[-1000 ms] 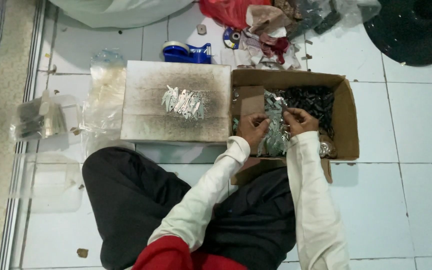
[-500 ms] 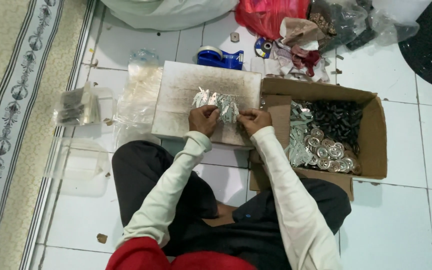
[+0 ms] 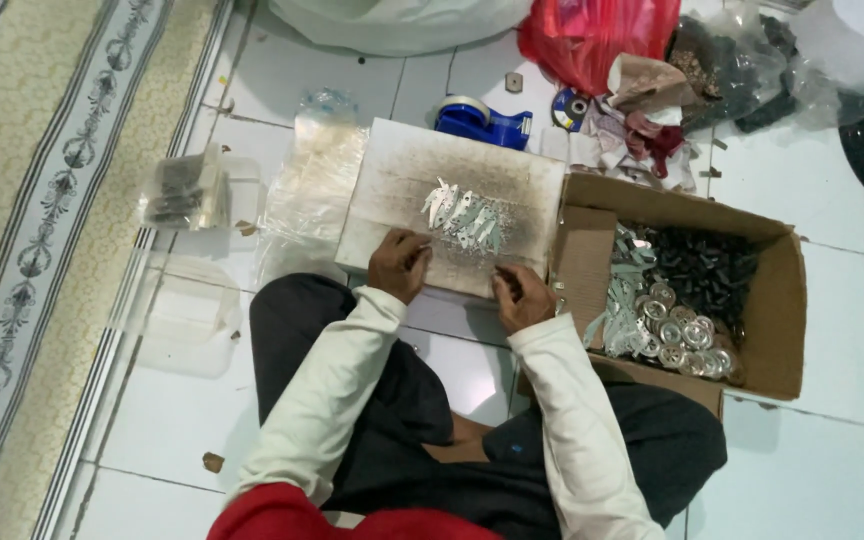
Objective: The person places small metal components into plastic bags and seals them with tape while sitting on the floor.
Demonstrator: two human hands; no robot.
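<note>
While the person sits on the tiled floor, both hands rest at the near edge of a worn white board lying flat before the knees; the left hand has its fingers curled inward, and whether they pinch anything cannot be told; the right hand is likewise curled at the board's near right corner, its grip too small to read. A loose fan of small silver metal pieces lies on the board just beyond both hands — between them and slightly further out, apart from the fingers.

Just beside the right hand stands an open cardboard box holding more silver strips, round silver discs and dark small parts (heaped toward the far side). Beyond the board lie a blue tape dispenser and a red plastic bag; to the left sit clear plastic bags and a clear plastic tub, near a patterned mat.
</note>
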